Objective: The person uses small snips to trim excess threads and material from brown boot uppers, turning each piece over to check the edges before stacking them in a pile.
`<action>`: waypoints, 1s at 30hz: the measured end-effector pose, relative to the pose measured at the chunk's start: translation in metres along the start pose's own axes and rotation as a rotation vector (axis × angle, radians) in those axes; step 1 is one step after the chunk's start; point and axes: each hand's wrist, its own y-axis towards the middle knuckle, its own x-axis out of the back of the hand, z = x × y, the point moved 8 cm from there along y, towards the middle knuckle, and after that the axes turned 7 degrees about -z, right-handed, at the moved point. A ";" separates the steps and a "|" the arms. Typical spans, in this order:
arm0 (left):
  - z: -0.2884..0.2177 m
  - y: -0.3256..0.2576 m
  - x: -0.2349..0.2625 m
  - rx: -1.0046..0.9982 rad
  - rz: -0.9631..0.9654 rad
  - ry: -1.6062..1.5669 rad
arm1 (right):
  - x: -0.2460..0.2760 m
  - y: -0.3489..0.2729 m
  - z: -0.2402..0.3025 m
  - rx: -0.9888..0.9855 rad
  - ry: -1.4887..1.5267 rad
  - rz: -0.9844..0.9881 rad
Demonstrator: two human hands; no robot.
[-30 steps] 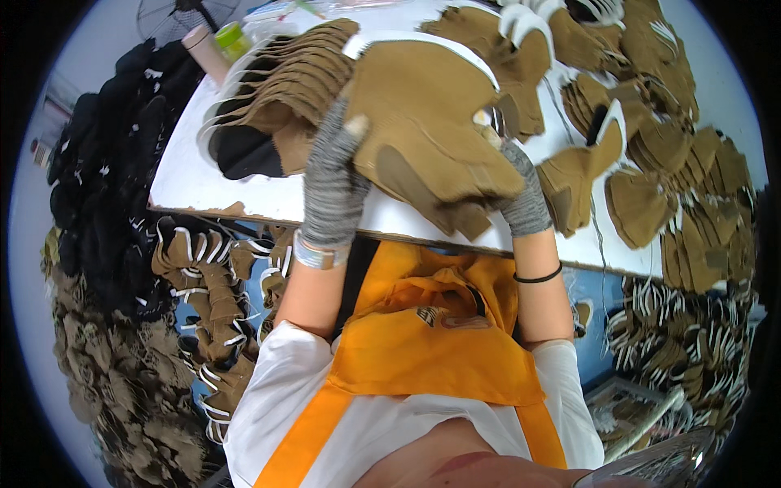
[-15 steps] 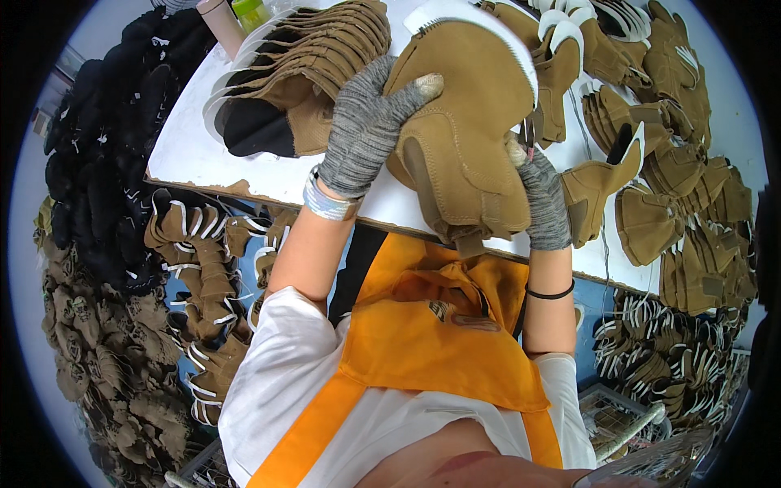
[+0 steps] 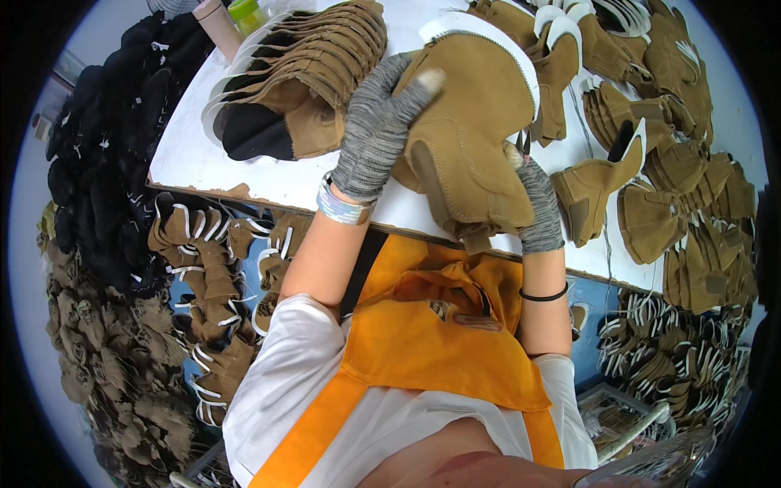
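Note:
A brown boot upper (image 3: 476,106) with a white toothed edge along its curved toe end is held up over the front of the table. My left hand (image 3: 378,130), in a grey fingerless glove, grips its left side, thumb lying across the brown face. My right hand (image 3: 538,199), gloved likewise, is closed at the upper's right edge. Two dark pointed tips of what look like thread snips (image 3: 523,142) stick up from it. The fingers behind the upper are hidden.
On the white table (image 3: 183,159), a row of stacked boot uppers (image 3: 313,81) lies left. More uppers (image 3: 598,183) cover the right side. A pink bottle (image 3: 217,28) and a green container (image 3: 246,15) stand far left. Black pieces (image 3: 98,163) and brown pieces (image 3: 122,350) are heaped beside the table.
The boot upper has shifted slightly right and tilted a little, with my left hand moving right along with it. My right hand has moved slightly left, staying at the upper's edge.

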 end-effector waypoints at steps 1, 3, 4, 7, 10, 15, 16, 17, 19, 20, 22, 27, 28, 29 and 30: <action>-0.002 0.000 -0.003 0.039 0.032 -0.004 | 0.007 0.000 -0.002 0.010 -0.025 -0.012; 0.011 0.007 0.011 -0.018 -0.039 0.009 | 0.003 -0.014 0.008 -0.026 0.078 -0.072; 0.017 0.010 0.017 -0.043 -0.069 0.013 | -0.001 -0.025 0.013 -0.072 0.207 -0.125; 0.048 0.021 0.025 0.159 -0.072 -0.225 | -0.013 -0.037 0.034 -0.012 0.309 0.017; 0.075 0.029 0.040 0.316 -0.078 -0.320 | -0.030 -0.044 0.052 0.069 0.302 0.057; 0.108 0.032 0.035 0.476 0.040 -0.499 | -0.028 -0.037 0.059 0.098 0.188 0.030; 0.115 0.032 0.035 0.504 0.067 -0.539 | -0.031 -0.036 0.062 0.095 0.174 0.020; 0.124 0.032 0.036 0.532 0.097 -0.587 | -0.032 -0.040 0.065 0.014 0.182 -0.037; 0.139 0.033 0.035 0.588 0.166 -0.682 | -0.025 -0.024 0.052 0.003 0.301 -0.016; 0.149 0.031 0.035 0.618 0.193 -0.739 | -0.020 -0.012 0.043 -0.004 0.361 -0.005; 0.153 0.025 0.034 0.676 0.288 -0.936 | -0.010 0.005 0.021 -0.100 0.341 -0.071; 0.185 0.016 0.041 0.789 0.136 -1.046 | -0.003 0.015 -0.004 -0.205 0.469 -0.182; 0.201 0.019 0.046 0.788 0.069 -0.987 | -0.003 0.016 -0.007 -0.208 0.516 -0.190; 0.216 0.021 0.051 0.785 0.001 -0.926 | -0.004 0.015 -0.008 -0.185 0.479 -0.162; 0.225 0.024 0.052 0.787 -0.056 -0.866 | -0.003 0.015 -0.007 -0.156 0.445 -0.143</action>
